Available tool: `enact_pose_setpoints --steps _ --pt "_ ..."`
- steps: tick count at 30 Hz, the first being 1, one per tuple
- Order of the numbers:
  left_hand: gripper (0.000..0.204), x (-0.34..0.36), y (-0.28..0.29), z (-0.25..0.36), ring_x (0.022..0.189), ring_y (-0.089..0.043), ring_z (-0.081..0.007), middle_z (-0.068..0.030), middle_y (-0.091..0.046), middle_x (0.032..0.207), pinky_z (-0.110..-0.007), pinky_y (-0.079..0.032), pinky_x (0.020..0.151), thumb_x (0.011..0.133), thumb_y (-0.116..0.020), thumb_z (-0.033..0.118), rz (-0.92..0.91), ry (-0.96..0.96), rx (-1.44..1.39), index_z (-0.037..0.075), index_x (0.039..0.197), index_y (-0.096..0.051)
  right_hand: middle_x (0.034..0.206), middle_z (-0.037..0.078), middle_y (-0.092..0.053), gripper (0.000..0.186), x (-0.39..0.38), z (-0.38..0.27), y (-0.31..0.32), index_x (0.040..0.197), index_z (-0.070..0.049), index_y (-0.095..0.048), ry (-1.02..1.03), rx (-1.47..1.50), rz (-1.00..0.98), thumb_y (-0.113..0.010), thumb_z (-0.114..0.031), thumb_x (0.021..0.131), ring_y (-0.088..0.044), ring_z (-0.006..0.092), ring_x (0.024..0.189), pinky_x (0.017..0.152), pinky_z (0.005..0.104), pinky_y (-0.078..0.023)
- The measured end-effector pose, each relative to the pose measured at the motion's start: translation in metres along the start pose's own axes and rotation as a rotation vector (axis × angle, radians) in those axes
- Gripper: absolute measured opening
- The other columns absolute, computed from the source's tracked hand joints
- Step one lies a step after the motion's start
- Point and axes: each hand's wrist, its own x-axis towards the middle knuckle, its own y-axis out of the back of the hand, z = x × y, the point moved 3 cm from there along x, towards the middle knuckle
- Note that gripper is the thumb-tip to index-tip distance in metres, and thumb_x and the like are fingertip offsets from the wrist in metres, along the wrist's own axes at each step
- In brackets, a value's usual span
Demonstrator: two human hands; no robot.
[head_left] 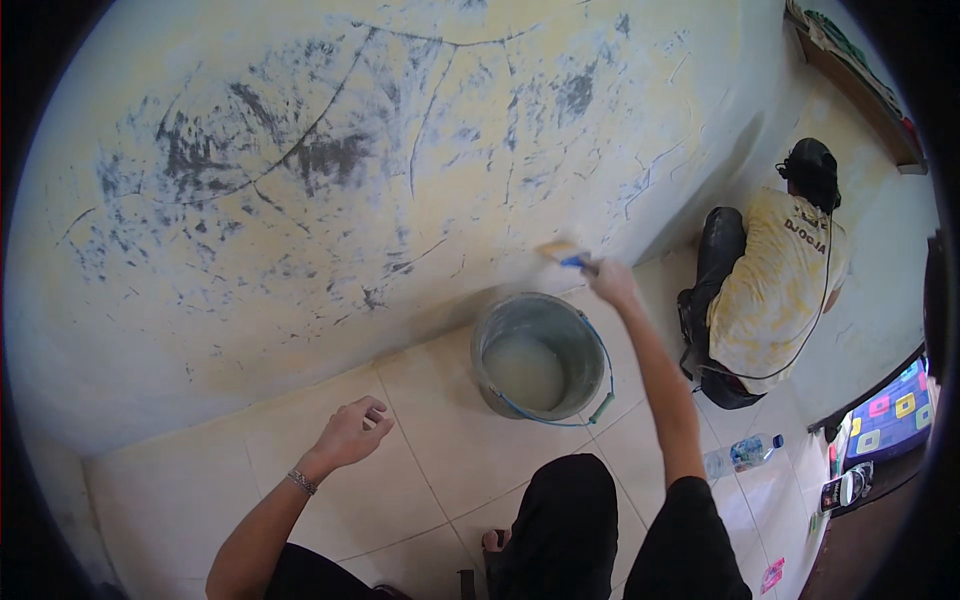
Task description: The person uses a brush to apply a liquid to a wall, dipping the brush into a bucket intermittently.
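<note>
My right hand point(613, 283) is closed round the handle of a paintbrush point(574, 259) with a blue ferrule and pale bristles. The brush is held up close to the lower wall, and motion smears its bristles, so I cannot tell whether they touch. Just below it, a grey bucket point(484, 372) with a blue wire handle stands on the floor, partly filled with whitish liquid. To the bucket's left, my left hand point(350, 432) hovers with its fingers loosely bent and apart, holding nothing. A patchy cream wall point(450, 190) with cracks and dark scraped marks rises in front of me.
A co-worker point(775, 285) in a stained yellowish shirt crouches at the right, facing the side wall. Behind my right arm a plastic water bottle point(755, 452) lies on the tiled floor point(400, 510). A wooden shelf point(860, 85) juts from the upper right wall.
</note>
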Motion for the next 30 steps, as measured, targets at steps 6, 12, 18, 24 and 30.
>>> enact_pose_setpoints --steps 6,12,18,24,30 --pt "0.030 0.001 -0.004 -0.005 0.075 -0.063 -0.0227 -0.0139 -0.064 0.089 -0.032 -0.050 0.071 0.080 -0.058 0.027 0.021 -0.062 -0.041 -0.001 0.092 -0.059 0.087 0.016 -0.063 0.032 0.023 -0.024 0.144 0.112 -0.027 -0.059 0.027 0.070 0.290 -0.056 -0.037 0.081 -0.061 0.0320 0.082 0.072 0.0399 -0.047" --pt "0.030 0.002 -0.011 0.010 0.076 -0.063 -0.0243 -0.0134 -0.064 0.088 -0.034 -0.049 0.073 0.080 -0.057 0.028 -0.049 -0.096 0.003 0.000 0.092 -0.059 0.057 0.009 -0.052 0.034 0.064 0.063 0.080 0.110 -0.006 -0.060 -0.076 0.512 0.511 -0.057 -0.027 0.083 -0.051 0.0139 0.050 0.045 0.0307 -0.040" --pt "0.031 -0.015 0.002 0.004 0.076 -0.062 -0.0241 -0.0132 -0.064 0.088 -0.034 -0.049 0.073 0.080 -0.057 0.028 -0.052 -0.052 -0.022 0.000 0.092 -0.059 0.059 -0.001 -0.044 0.042 -0.004 -0.033 -0.063 0.122 -0.008 -0.049 -0.400 1.054 0.065 -0.056 -0.028 0.086 -0.042 0.0090 0.044 0.034 0.0262 -0.036" --pt "0.030 -0.026 0.016 0.001 0.075 -0.062 -0.0220 -0.0142 -0.064 0.088 -0.032 -0.050 0.070 0.080 -0.059 0.025 -0.024 -0.096 -0.056 -0.001 0.093 -0.059 0.055 -0.003 -0.041 0.020 -0.085 -0.156 -0.124 0.095 -0.004 -0.060 -0.230 1.172 -0.132 -0.053 -0.022 0.088 -0.039 0.0077 0.042 0.033 0.0247 -0.032" --pt "0.028 -0.041 0.027 -0.014 0.076 -0.062 -0.0229 -0.0154 -0.063 0.090 -0.032 -0.050 0.070 0.080 -0.058 0.024 0.027 -0.095 -0.057 -0.001 0.093 -0.059 0.056 -0.001 -0.048 0.030 -0.175 -0.316 -0.115 0.109 -0.006 -0.061 0.068 1.177 -0.510 -0.056 -0.024 0.085 -0.043 0.0061 0.048 0.041 0.0242 -0.037"
